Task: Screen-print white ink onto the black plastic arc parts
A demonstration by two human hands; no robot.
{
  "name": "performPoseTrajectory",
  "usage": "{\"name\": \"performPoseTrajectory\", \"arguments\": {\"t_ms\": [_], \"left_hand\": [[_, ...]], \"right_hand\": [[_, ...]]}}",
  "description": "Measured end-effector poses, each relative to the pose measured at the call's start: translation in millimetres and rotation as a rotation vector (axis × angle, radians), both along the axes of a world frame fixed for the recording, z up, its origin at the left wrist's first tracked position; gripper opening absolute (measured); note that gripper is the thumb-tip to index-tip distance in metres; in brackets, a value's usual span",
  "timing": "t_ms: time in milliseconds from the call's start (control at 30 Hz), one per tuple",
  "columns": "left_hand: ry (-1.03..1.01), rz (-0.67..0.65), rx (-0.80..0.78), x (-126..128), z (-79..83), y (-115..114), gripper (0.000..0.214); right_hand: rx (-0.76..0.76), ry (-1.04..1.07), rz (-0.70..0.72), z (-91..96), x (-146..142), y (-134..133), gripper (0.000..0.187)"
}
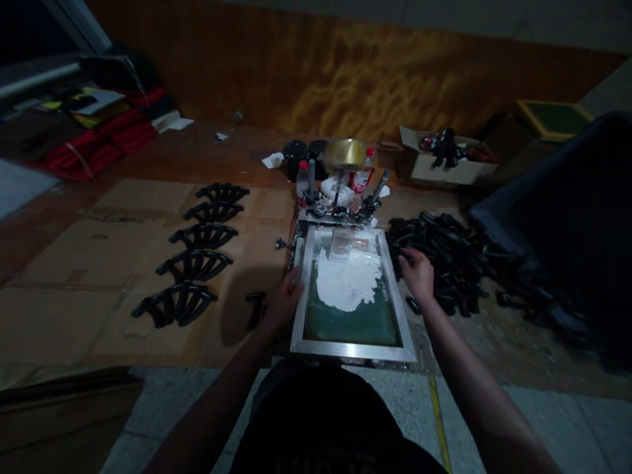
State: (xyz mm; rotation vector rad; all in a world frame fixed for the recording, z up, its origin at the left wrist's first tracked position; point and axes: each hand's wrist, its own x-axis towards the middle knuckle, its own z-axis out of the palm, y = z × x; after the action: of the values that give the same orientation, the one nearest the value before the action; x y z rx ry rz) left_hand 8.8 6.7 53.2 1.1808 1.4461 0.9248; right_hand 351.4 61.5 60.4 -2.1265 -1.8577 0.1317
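Note:
A silver-framed printing screen (407,329) lies in front of me, with white ink (348,280) spread over its green mesh. My left hand (284,303) is curled around the frame's left rail. To the right of the frame, my right hand (417,273) rests with fingers bent on the edge of a heap of black plastic parts (457,257); whether it grips one is unclear. A single black part (255,309) lies just left of my left hand.
Several rows of black parts (197,263) are laid out on cardboard sheets (74,263) to the left. Bottles and a gold tin (345,153) stand behind the screen's clamp (338,210). A cardboard box (444,168) and a dark bag (567,210) sit at right.

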Motion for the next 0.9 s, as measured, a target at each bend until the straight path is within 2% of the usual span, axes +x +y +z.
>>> {"name": "performPoseTrajectory", "arguments": {"t_ms": [67, 133, 200, 300, 400, 500, 567, 667, 767, 900], "left_hand": [[0.030, -0.012, -0.047, 2.3, -22.0, -0.8, 0.065], [0.051, -0.032, -0.059, 3.6, -37.0, 1.5, 0.067], [0.066, -0.044, -0.049, 3.3, -46.5, 4.7, 0.066], [0.091, -0.055, -0.043, 1.3, -55.3, 7.7, 0.064], [0.081, -0.065, -0.042, 0.3, -60.6, 7.5, 0.061], [0.060, -0.053, -0.027, 1.1, -62.5, 6.1, 0.060], [0.053, -0.038, -0.032, 1.9, -61.7, 5.5, 0.060], [0.051, -0.025, -0.043, 2.5, -58.0, 5.1, 0.059], [0.043, -0.022, -0.065, 2.7, -53.3, 4.9, 0.060], [0.014, -0.012, -0.067, 3.8, -46.7, 4.9, 0.062]], "right_hand": [[0.171, 0.011, 0.070, 10.9, -23.5, 15.3, 0.057], [0.227, -0.028, 0.254, 20.6, -58.1, 28.5, 0.063], [0.121, -0.098, 0.411, 26.6, -90.6, 35.5, 0.050], [-0.167, -0.189, 0.497, 25.1, -118.1, 26.9, 0.024], [-0.286, -0.230, 0.613, 17.5, -116.6, -1.2, 0.025], [-0.285, -0.194, 0.869, 17.4, -100.5, -25.2, 0.027], [-0.309, -0.144, 0.989, 21.5, -92.5, -28.4, 0.027], [-0.294, -0.096, 0.945, 23.1, -92.4, -21.5, 0.021], [-0.177, -0.129, 0.838, 11.7, -97.6, -25.3, 0.020], [-0.148, -0.098, 0.942, -3.7, -94.3, -45.9, 0.027]]}}
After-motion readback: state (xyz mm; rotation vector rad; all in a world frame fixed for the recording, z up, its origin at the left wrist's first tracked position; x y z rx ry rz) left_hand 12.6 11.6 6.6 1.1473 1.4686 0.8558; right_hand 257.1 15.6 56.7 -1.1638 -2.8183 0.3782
